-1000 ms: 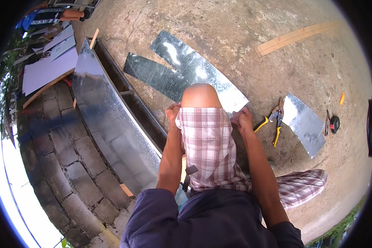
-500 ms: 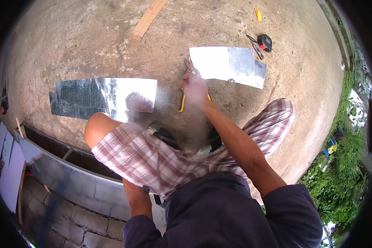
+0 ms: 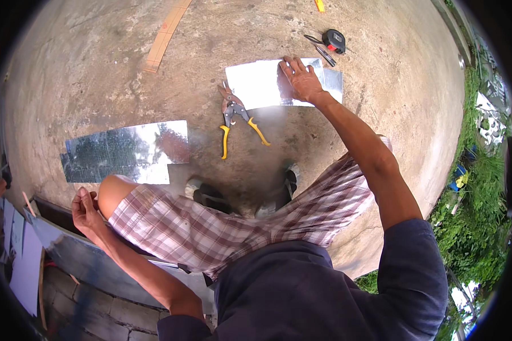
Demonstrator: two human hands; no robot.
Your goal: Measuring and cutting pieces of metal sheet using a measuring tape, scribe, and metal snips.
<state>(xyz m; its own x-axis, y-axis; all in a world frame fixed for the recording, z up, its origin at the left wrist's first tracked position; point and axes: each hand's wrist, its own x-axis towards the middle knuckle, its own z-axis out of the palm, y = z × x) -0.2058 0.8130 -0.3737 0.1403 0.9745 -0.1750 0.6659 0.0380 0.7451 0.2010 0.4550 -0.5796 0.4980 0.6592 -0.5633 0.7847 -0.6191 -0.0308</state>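
My right hand (image 3: 302,80) rests with fingers spread on a shiny metal sheet (image 3: 253,85), which overlaps another piece at its right end. To the left of that sheet lie tin snips (image 3: 232,108), their yellow handles apart and blades pointing away; no hand touches them. Beside my left knee hangs my left hand (image 3: 86,211), its fingers loosely bent and apart, with nothing visible in it. Just beyond that knee, another group of overlapping shiny metal sheets (image 3: 116,152) lies on the concrete.
Beyond the right sheet are a black tape measure (image 3: 334,41) and dark pen-like tools (image 3: 326,55). A cardboard strip (image 3: 166,37) and a yellow tool (image 3: 320,5) lie farther off. A long metal trough (image 3: 91,250) runs along my left; grass (image 3: 466,227) borders the right.
My right hand has let go of the tin snips, now lying on the floor, and moved right onto the metal sheet. My left hand has come up beside the left knee. The view has shifted.
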